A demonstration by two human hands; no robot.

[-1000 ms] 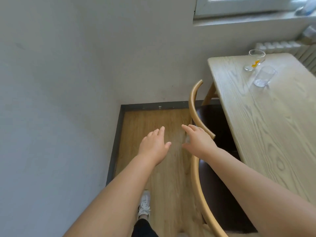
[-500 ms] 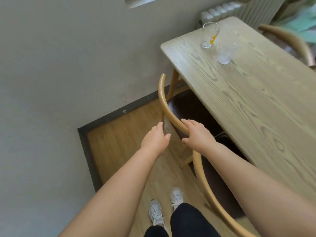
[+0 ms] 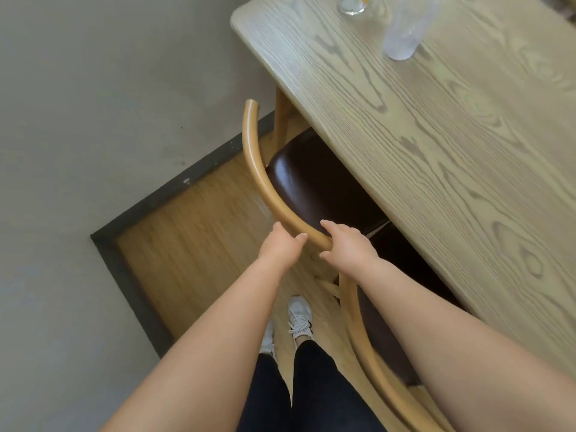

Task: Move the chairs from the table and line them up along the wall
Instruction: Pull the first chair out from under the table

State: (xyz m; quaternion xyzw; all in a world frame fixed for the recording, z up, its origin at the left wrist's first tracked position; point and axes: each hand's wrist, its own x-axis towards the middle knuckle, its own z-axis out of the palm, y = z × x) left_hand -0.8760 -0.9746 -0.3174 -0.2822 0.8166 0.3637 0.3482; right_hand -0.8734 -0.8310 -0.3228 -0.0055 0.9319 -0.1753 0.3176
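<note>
A wooden chair (image 3: 260, 169) with a curved light-wood back rail and a dark brown leather seat (image 3: 314, 188) stands tucked under the light wooden table (image 3: 436, 145). My left hand (image 3: 282, 244) and my right hand (image 3: 349, 247) both wrap around the middle of the curved rail, side by side, a small gap between them. The seat's far part is hidden beneath the tabletop. The grey wall (image 3: 109, 104) with its dark baseboard (image 3: 174, 188) lies to the left of the chair.
Two clear glasses stand on the table's far end, one tumbler (image 3: 405, 29) and one stemmed glass (image 3: 352, 4). Wood floor (image 3: 193, 244) fills the corner between wall and chair. My white shoes (image 3: 299, 319) stand just behind the chair.
Both hands have come down from hovering by the rail and closed around it. The view has tipped downward and closer to the chair.
</note>
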